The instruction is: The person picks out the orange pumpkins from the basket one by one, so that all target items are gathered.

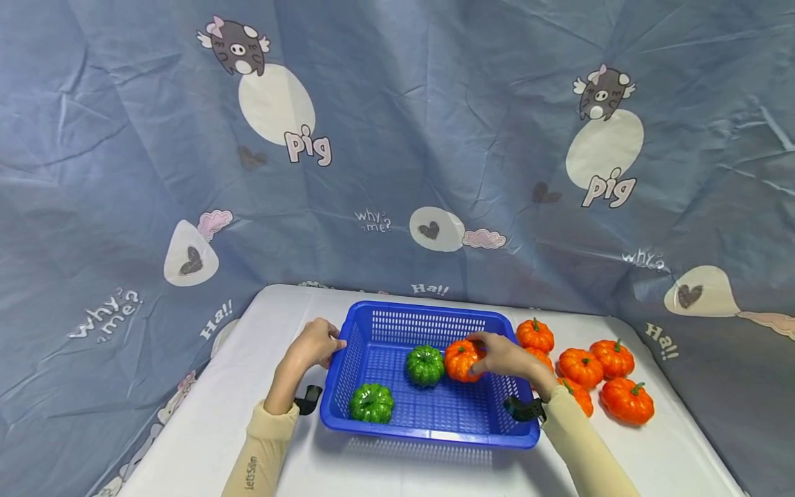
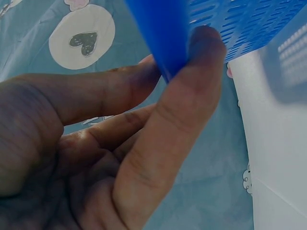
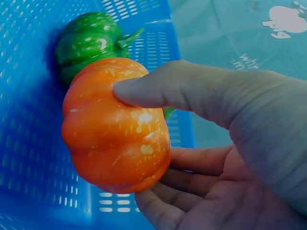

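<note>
My left hand [image 1: 317,343] pinches the left rim of a blue plastic basket [image 1: 428,436], thumb on one side and fingers on the other, as the left wrist view shows close up. Over the basket's right half, my right hand [image 1: 502,355] holds an orange toy pumpkin [image 1: 461,360] between thumb and fingers. In the right wrist view that pumpkin [image 3: 112,129] partly covers a green pumpkin [image 3: 88,43] behind it. Inside the basket lie two green pumpkins, one near the middle [image 1: 425,365] and another at the front left corner [image 1: 372,403].
Several orange pumpkins [image 1: 580,368] stand on the white table [image 1: 248,359] right of the basket, some close to its wall and partly hidden by the right forearm. A blue printed cloth [image 1: 385,152] hangs behind the table and along its sides.
</note>
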A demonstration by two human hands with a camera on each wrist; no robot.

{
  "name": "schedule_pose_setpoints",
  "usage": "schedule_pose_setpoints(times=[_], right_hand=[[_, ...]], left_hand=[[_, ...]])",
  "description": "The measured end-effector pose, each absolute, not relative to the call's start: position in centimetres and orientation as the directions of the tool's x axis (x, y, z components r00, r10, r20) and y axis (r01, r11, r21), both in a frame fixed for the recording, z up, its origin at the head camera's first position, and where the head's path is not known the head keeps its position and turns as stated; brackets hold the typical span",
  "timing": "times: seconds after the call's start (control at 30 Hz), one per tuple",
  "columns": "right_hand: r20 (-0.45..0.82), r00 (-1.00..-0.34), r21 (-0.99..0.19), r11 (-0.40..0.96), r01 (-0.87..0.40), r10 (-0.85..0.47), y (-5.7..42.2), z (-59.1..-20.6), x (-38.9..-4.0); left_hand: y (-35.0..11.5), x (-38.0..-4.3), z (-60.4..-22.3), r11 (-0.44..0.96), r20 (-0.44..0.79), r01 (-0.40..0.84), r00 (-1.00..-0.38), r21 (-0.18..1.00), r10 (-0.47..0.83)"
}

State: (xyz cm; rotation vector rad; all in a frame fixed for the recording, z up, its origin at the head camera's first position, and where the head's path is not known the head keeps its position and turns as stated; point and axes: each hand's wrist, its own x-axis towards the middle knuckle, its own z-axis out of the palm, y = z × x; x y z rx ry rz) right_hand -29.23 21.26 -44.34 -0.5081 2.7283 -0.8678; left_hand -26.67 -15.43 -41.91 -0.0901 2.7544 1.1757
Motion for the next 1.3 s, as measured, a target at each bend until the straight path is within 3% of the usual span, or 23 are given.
schedule_pose_setpoints(times=[0.7, 1.03, 1.3], right_hand=[[-0.045, -0.928, -0.751, 0.625, -0.214, -0.371, 27.2, -40.6, -24.4], [0.016, -0.94, -0.765, 0.601, -0.231, -0.341, 30.5, -40.4, -21.5], [0.071, -0.962, -0.709, 0.664, -0.236, -0.265, 33.9, -40.6, -19.2]], left_hand=[[-15.5, -26.8, -42.0, 0.695, -0.161, -0.112, -0.987, 0.71, 0.005], [-15.4, -26.8, -42.1, 0.705, -0.168, -0.12, -0.986, 0.699, -0.001], [-15.5, -26.7, -42.0, 0.702, -0.169, -0.119, -0.986, 0.702, 0.003]])
